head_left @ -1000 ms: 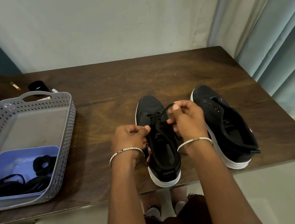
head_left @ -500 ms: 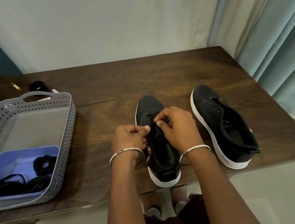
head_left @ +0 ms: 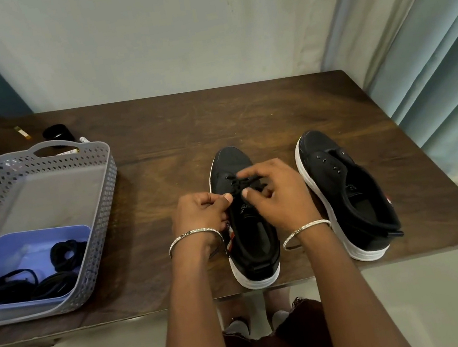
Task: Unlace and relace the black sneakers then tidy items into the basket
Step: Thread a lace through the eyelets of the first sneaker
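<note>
Sneaker (head_left: 256, 241) nearer the basket (head_left: 103, 206): left hand (head_left: 201, 214) and right hand (head_left: 279, 199) both pinch its black lace (head_left: 242, 184) over the eyelets.

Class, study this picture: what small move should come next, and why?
Probably the right hand draws the lace through the next eyelet while the left hand holds its end taut: both pinch lace over the left sneaker, laced only near its toe.

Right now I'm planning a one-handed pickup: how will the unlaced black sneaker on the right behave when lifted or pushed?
The unlaced black sneaker will probably sag at the collar, since its empty eyelets leave the upper loose. Its thick white sole looks stiff and flat, so a push likely slides it across the brown wooden table rather than tipping it.
</note>
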`<state>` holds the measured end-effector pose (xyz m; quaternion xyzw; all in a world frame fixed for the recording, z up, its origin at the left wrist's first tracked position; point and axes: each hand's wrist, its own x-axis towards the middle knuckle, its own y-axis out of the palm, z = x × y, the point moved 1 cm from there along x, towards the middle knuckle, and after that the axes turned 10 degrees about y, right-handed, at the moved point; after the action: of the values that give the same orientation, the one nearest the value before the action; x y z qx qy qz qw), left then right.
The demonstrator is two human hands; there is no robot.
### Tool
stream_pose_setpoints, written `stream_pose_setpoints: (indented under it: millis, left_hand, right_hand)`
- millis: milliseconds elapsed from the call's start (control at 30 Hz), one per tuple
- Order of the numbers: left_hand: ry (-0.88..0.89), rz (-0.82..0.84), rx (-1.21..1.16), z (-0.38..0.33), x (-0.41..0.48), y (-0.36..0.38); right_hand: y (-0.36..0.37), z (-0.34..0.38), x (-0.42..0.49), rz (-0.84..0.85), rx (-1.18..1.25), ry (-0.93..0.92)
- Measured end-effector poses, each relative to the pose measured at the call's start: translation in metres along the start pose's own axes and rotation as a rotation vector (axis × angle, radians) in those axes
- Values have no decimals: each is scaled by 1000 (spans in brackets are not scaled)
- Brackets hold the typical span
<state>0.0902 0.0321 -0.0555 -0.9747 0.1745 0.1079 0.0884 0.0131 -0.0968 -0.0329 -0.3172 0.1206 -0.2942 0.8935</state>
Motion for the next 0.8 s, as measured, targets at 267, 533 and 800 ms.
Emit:
stream_pose_setpoints:
  millis: [267, 533, 800]
  left_hand:
    - [10, 8, 13, -1, -1, -1]
    - [58, 16, 68, -4, -3, -1]
    - [337, 36, 344, -12, -3, -2]
  right_hand:
    - [9, -1, 4, -193, 386, 297]
    - [-3, -18, 2, -127, 314, 571]
    - [-8, -2, -9, 74, -77, 171]
